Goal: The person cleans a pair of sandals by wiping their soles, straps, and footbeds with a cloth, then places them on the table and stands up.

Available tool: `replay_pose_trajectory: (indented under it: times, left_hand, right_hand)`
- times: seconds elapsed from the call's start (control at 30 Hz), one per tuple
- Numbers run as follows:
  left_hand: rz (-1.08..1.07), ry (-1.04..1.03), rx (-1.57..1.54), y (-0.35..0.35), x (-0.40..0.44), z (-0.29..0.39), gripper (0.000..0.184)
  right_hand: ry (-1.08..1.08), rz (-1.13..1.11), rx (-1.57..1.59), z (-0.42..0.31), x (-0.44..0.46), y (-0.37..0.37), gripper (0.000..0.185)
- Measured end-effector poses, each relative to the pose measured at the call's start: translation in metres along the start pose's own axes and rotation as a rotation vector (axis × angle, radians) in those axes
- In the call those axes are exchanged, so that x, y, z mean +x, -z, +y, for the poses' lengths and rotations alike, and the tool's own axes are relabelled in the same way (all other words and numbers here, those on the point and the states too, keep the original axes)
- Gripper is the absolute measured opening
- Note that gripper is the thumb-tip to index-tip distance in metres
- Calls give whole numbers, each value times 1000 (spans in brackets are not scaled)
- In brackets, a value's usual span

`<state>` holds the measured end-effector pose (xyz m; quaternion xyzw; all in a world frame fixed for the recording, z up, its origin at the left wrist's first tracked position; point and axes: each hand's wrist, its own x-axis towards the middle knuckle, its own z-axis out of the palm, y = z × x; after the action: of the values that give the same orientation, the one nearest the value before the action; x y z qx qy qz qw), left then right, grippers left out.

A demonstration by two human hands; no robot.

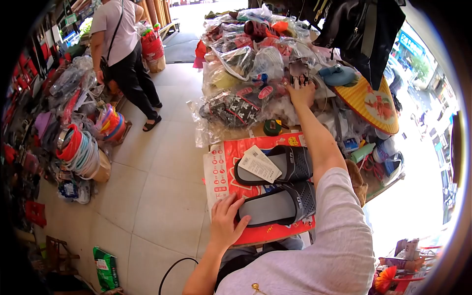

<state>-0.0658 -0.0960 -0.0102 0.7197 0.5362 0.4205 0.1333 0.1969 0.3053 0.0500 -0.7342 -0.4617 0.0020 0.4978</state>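
My left hand (227, 219) rests with its fingers spread on the red printed sheet (225, 147), its thumb beside the nearer grey and black slipper (270, 207). A second slipper (290, 164) lies just beyond, with a white paper tag (259, 164) on it. My right arm reaches forward over the bagged goods. At its end my right hand (301, 92) is at a phone (299, 73) with a lit screen, fingers around its lower part. A dark patterned item in clear plastic (236, 109) lies to the left of that hand.
Plastic-wrapped goods (246, 59) pile up on the table beyond. A tape measure (272, 127) and a yellow straw hat (371, 103) lie near my right arm. Another person (118, 44) stands at the left. Baskets (112, 123) and a green bag (105, 268) are on the floor.
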Motion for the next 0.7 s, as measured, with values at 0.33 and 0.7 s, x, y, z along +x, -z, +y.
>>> replay_pose_trajectory:
  times: [0.33,0.7]
  left_hand:
    - [28,1,-4,-5,-2,-2,46]
    - [78,-15,33,-11,-5,-7,43]
  right_hand:
    - [29,-28,-25,7,-3,5,107]
    - [368,-142,332,76,-13,85,106]
